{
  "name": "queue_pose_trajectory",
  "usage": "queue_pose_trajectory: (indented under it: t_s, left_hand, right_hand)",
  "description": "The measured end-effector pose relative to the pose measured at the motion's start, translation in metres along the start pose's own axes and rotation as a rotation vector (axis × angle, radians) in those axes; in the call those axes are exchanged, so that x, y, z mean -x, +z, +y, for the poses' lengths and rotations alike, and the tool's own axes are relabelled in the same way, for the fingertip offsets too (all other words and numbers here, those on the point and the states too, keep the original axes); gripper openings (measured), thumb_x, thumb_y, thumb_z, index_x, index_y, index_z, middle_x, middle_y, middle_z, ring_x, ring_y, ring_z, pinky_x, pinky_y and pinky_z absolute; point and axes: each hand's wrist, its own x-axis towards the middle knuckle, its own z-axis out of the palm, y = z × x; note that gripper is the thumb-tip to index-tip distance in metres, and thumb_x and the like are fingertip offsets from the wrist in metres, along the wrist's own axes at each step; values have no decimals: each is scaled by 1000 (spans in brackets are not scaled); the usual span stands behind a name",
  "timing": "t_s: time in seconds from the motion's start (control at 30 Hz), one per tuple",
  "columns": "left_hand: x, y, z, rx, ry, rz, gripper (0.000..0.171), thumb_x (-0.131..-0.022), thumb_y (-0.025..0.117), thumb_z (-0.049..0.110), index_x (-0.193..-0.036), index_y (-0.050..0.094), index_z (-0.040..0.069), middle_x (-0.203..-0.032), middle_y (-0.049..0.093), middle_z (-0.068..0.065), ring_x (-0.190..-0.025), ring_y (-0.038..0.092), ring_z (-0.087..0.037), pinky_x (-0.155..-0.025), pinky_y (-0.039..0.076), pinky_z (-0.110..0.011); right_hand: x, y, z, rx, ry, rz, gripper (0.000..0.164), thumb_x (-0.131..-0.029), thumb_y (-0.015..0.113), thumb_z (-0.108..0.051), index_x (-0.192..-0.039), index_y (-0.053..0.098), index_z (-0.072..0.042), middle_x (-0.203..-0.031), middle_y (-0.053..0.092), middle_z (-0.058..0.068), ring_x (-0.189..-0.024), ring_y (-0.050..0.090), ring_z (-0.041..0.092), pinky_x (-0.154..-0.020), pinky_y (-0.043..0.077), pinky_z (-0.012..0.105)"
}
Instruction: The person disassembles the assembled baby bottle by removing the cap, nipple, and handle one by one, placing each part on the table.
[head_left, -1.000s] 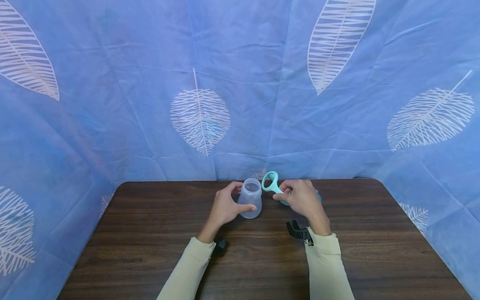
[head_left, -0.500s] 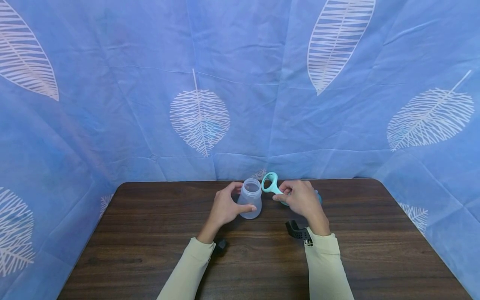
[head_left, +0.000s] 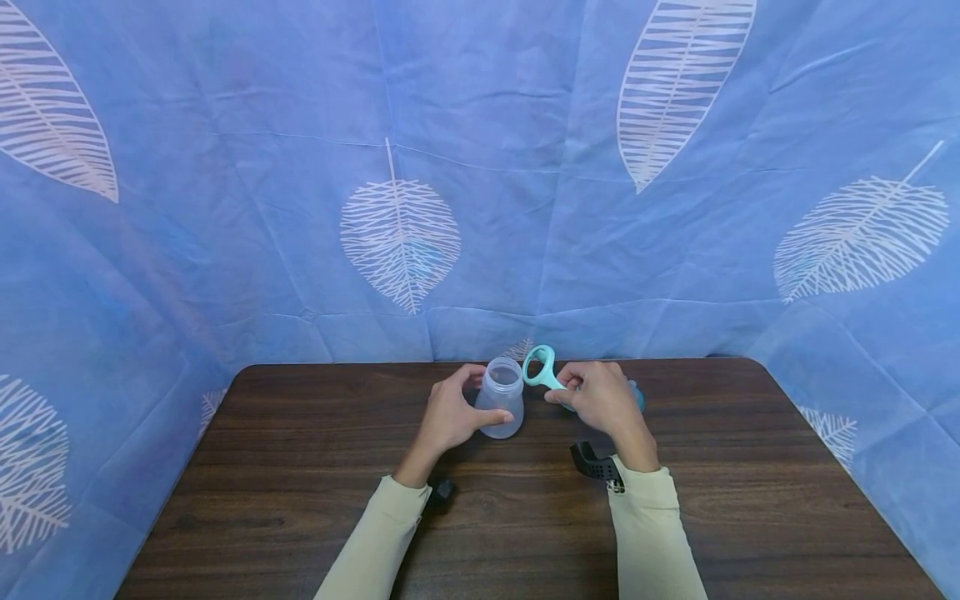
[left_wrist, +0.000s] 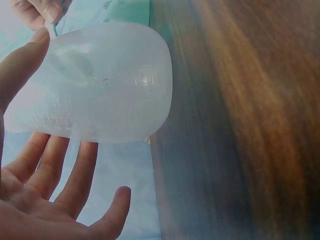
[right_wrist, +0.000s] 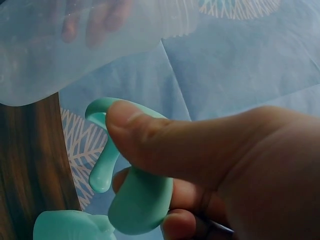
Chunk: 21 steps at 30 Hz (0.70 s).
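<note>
A translucent baby bottle [head_left: 501, 408], with an uncapped threaded neck, stands roughly upright in the head view. My left hand [head_left: 448, 412] holds it from the left, thumb across the near side and fingers behind. Whether its base touches the table cannot be told. Right of the bottle, my right hand [head_left: 606, 402] pinches a teal bottle handle [head_left: 547, 368] with a ring and curved grips. The ring is beside the bottle's neck. In the right wrist view, the thumb [right_wrist: 155, 137] presses on the handle's teal grip [right_wrist: 142, 202].
A teal-blue piece [head_left: 637, 395], mostly hidden, lies behind the right hand; a teal rounded piece [right_wrist: 70, 227] also shows in the right wrist view. The dark wooden table [head_left: 525, 533] ends at a blue leaf-patterned cloth [head_left: 495, 208] just past the hands.
The teal handle and right hand have shifted down and left very slightly. The left hand and bottle hold nearly still.
</note>
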Motion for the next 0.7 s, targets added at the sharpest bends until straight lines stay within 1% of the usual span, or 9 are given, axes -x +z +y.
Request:
queue_pose_trajectory:
  t_s: [0.2, 0.53, 0.7]
  left_hand:
    - [1, 1, 1, 11, 5, 2, 73, -80, 103, 31, -140, 70, 7, -131, 75, -12, -126, 68, -36, -106, 54, -61]
    - [1, 1, 0, -3, 15, 9, 74, -79, 104, 29, -140, 69, 6, -131, 75, -12, -125, 69, -35, -105, 55, -60]
    - [2, 2, 0, -4, -4, 5, 74, -79, 104, 29, -141, 69, 7, -132, 74, -12, -126, 68, -34, -106, 54, -59]
  right_hand:
    - [1, 0, 1, 6, 6, -10, 20, -93, 91, -27, -86, 76, -18, -74, 61, -7, -66, 48, 17, -64, 41, 36]
    - [2, 1, 0, 3, -1, -5, 29, -93, 91, -24, -79, 67, -18, -69, 51, -7, -66, 44, 17, -65, 37, 37]
    - [2, 2, 1, 12, -4, 0, 28, -93, 91, -25, -80, 68, -18, -70, 52, -6, -66, 45, 17, -66, 37, 37]
